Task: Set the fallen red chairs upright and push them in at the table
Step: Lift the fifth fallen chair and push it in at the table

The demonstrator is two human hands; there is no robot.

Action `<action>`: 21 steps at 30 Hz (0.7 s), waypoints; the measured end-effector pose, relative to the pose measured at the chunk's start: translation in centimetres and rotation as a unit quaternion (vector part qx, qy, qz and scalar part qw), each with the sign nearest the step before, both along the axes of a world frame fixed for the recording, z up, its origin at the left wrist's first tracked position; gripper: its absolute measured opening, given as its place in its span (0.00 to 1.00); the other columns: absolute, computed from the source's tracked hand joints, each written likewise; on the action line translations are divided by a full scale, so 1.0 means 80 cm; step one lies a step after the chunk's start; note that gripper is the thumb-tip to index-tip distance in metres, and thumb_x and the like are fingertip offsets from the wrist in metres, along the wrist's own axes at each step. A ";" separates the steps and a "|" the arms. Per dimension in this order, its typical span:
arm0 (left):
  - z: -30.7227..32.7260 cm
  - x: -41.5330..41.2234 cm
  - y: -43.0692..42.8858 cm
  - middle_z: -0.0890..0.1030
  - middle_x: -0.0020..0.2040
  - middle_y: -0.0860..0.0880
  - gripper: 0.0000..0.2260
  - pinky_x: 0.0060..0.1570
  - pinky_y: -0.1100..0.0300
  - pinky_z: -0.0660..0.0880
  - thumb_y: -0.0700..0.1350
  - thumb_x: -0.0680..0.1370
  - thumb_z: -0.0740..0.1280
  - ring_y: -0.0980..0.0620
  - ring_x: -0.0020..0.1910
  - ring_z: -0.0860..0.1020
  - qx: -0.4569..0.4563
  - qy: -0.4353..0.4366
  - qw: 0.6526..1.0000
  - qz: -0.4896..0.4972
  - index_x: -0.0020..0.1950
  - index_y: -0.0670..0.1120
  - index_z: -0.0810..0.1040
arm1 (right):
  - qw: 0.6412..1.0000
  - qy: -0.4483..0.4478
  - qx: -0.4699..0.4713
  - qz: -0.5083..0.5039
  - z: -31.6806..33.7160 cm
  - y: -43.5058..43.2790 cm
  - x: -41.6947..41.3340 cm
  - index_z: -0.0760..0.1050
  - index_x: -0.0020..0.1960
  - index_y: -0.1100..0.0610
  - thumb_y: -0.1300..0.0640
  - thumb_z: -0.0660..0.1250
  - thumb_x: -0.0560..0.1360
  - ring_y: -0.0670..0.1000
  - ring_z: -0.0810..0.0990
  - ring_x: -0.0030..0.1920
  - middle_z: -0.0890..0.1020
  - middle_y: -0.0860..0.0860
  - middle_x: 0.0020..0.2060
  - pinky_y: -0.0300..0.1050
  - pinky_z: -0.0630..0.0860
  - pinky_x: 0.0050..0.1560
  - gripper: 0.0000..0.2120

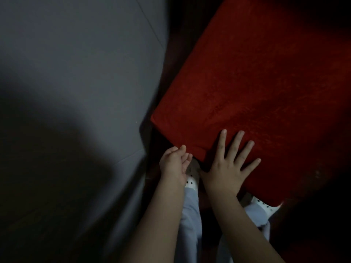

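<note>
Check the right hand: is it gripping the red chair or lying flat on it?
Flat: the right hand lies on the red chair, fingers straight and spread, none curled round its edge.

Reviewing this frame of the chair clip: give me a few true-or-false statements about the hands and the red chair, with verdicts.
1. The right hand lies flat on the red chair, fingers spread. True.
2. The left hand rests in the middle of the red padding. False: it is at the padding's near corner.
3. The person wears black boots. False: white perforated shoes show below the hands.
4. The floor left of the chair is grey. True.
</note>
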State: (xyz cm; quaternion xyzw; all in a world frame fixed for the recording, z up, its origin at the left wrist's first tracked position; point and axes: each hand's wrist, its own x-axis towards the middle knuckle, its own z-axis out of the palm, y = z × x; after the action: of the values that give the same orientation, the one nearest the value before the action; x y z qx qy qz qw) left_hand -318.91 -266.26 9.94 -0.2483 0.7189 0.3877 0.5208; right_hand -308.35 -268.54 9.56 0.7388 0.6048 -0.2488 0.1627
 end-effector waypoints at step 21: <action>0.413 0.103 0.080 0.82 0.49 0.44 0.07 0.43 0.61 0.80 0.36 0.79 0.64 0.54 0.42 0.83 0.164 0.236 0.919 -0.268 0.53 0.44 0.78 | 0.993 0.012 0.045 0.111 0.380 0.138 0.149 0.32 0.77 0.46 0.40 0.67 0.74 0.66 0.49 0.77 0.49 0.59 0.78 0.70 0.49 0.71 0.50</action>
State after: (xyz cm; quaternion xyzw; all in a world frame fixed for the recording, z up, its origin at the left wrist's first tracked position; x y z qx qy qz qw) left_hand -310.69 -259.85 43.00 0.1419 0.7867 0.3934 0.4540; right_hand -296.45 -257.50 39.98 0.6706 0.6954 -0.2112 0.1487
